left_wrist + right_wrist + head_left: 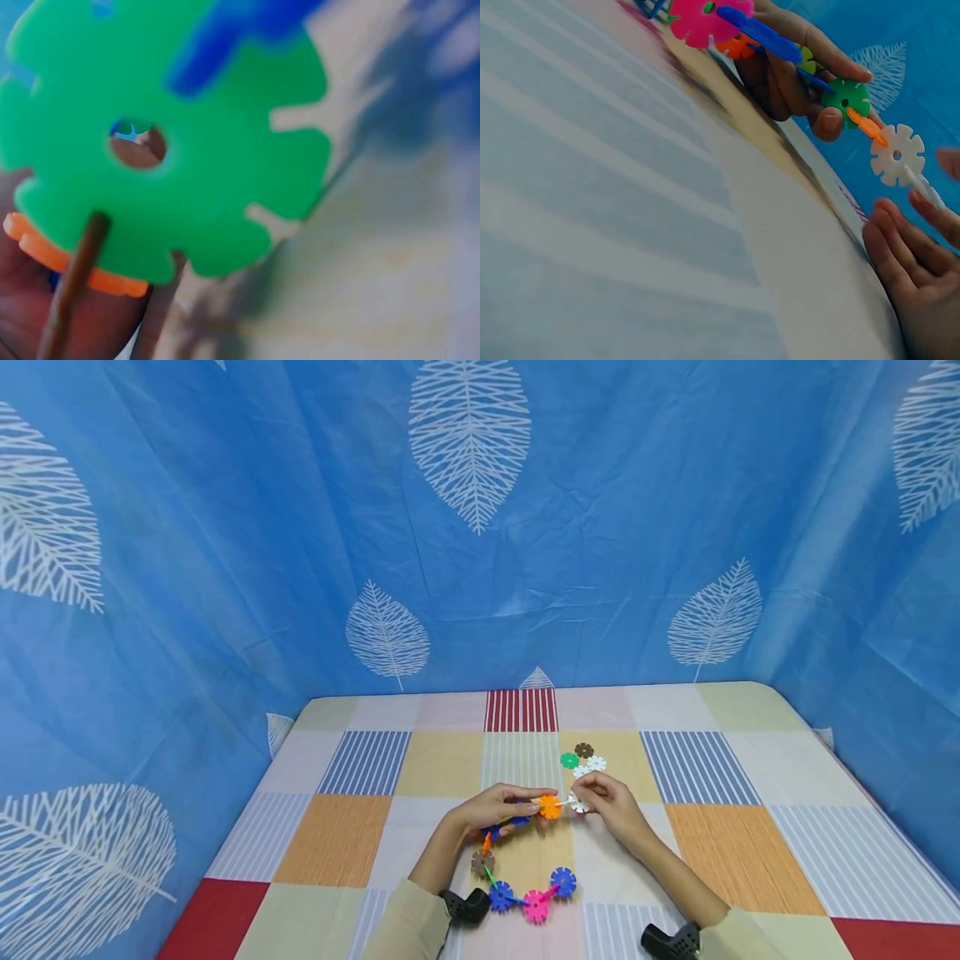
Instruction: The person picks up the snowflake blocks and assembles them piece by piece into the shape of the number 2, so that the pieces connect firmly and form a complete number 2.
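Observation:
A chain of notched plastic building discs curves over the table, with a pink disc (536, 907) and a blue disc (563, 882) at its near end. My left hand (491, 808) holds the chain's far part, its thumb and fingers pinching a green disc (845, 103). Past that hand come an orange disc (550, 807) and a white disc (898, 155). My right hand (613, 808) pinches another white disc (578, 803), which meets the chain's end edge-on. Close up in the left wrist view, a green disc (217, 172) hides most of the left hand.
Beyond the right hand lie a loose brown disc (584, 750), a green disc (570, 761) and white discs (596, 763). A patchwork cloth (450, 760) covers the table. Blue curtains (600, 527) with white leaves hang behind and at both sides.

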`<act>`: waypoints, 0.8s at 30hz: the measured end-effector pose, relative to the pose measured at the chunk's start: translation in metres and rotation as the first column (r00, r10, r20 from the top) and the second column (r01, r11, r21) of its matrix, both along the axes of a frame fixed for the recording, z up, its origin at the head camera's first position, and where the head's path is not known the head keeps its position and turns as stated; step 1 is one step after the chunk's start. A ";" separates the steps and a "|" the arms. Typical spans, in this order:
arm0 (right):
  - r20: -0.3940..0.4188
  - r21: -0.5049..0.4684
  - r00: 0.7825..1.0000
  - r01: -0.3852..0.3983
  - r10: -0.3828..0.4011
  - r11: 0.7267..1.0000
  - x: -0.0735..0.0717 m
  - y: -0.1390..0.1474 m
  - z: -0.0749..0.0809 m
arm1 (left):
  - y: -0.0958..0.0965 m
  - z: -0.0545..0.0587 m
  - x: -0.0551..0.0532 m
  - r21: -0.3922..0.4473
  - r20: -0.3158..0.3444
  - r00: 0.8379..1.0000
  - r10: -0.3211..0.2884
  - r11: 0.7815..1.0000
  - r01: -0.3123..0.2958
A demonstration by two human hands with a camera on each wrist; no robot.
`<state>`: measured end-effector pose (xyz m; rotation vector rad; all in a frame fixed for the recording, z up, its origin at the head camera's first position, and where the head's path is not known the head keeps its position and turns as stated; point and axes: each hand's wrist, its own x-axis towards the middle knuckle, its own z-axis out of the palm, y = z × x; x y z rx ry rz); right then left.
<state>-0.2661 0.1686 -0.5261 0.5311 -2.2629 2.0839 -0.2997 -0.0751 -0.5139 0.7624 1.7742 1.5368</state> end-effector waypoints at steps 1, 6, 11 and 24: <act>-0.001 0.033 1.000 -0.024 0.024 0.999 -0.001 0.000 0.001 | 0.000 0.000 0.000 0.000 -0.004 1.000 -0.001 1.000 0.001; 0.050 0.109 0.980 -0.197 0.193 0.974 -0.003 -0.004 0.009 | 0.000 0.004 0.000 -0.011 -0.038 0.999 -0.021 1.000 0.020; 0.119 0.013 0.967 -0.229 0.226 0.973 -0.002 -0.008 0.008 | 0.000 0.004 0.001 0.002 -0.023 1.000 0.010 1.000 -0.010; 0.219 -0.324 0.976 0.082 -0.010 0.942 -0.007 0.002 0.003 | -0.010 -0.003 -0.004 0.293 0.184 0.968 0.169 0.931 -0.218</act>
